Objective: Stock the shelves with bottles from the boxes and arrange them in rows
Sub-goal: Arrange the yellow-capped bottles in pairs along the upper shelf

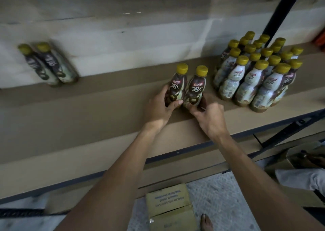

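Two brown coffee bottles with yellow caps stand side by side on the brown shelf [88, 118]. My left hand [159, 108] grips the base of the left bottle [178, 84]. My right hand [208, 115] curls round the base of the right bottle [196, 88]. To their right stands a packed group of several like bottles [255, 74] in rows. At the far left, two more bottles [49, 63] stand against the back wall.
A cardboard box [169, 206] sits on the speckled floor below the shelf edge, beside a bare foot [206, 222]. A black upright post [281, 14] rises at the right. Another person's sleeve [299, 179] and a second box [288, 158] show at lower right.
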